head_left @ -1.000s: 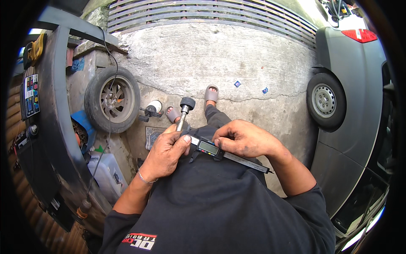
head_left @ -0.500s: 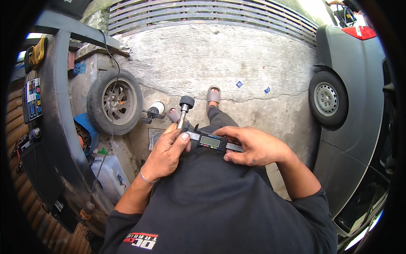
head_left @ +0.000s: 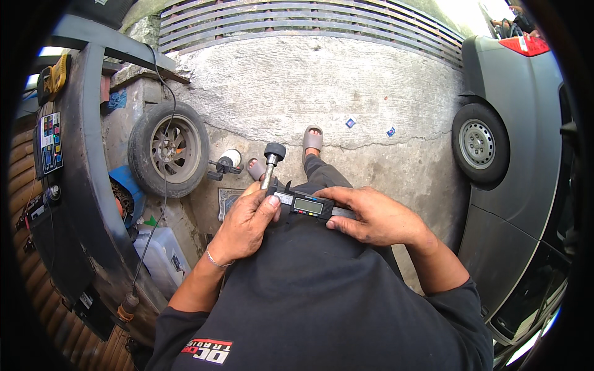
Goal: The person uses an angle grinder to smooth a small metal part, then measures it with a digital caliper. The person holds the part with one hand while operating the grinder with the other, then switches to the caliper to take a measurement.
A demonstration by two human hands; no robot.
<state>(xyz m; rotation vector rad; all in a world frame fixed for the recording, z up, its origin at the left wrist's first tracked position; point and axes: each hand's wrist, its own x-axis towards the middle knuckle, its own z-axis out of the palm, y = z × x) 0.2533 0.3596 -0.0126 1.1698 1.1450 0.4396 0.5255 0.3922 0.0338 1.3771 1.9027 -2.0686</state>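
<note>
My left hand [head_left: 249, 217] is closed around a metal shaft [head_left: 270, 170] topped by a black round head [head_left: 275, 150], which points away from me. Its thumb also rests by the jaw end of a digital caliper [head_left: 307, 206], so the contact between jaws and shaft is partly hidden. With fingers behind and thumb in front, my right hand [head_left: 377, 216] grips the caliper's other end near the beam. The caliper lies roughly level in front of my dark shirt, its grey display facing up.
A loose wheel [head_left: 168, 149] leans at the left, beside a steel frame [head_left: 93, 123] with a hanging cable. A blue container [head_left: 129, 191] and a clear plastic box [head_left: 162, 256] stand below it. A grey vehicle [head_left: 510, 229] lines the right; a slatted metal grate [head_left: 309, 23] crosses the far side.
The caliper and shaft have shifted very slightly, and my right hand has moved a little along the caliper toward its display. Both hands keep their grip.
</note>
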